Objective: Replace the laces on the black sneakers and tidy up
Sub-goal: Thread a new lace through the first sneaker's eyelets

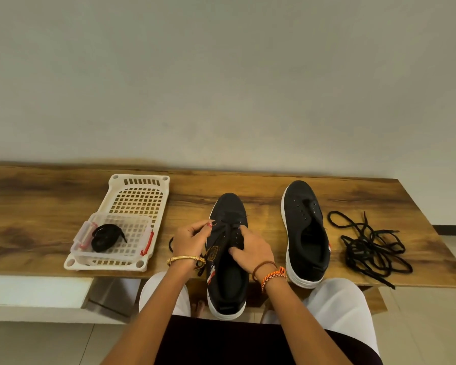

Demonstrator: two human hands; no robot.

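A black sneaker with a white sole [228,206] lies in the middle of the wooden table, its heel hanging over the front edge. My left hand [191,238] pinches a black lace at its upper eyelets. My right hand [253,246] grips the sneaker's tongue and right side. A second black sneaker [307,233] without laces stands to the right. A tangle of loose black laces [369,246] lies at the far right. A coiled black lace [104,238] rests in a small clear box [132,248].
The clear box with red clips sits inside a white perforated tray [140,198] on the left of the table [37,206]. A bare wall rises behind the table. My white-trousered knees are below the front edge.
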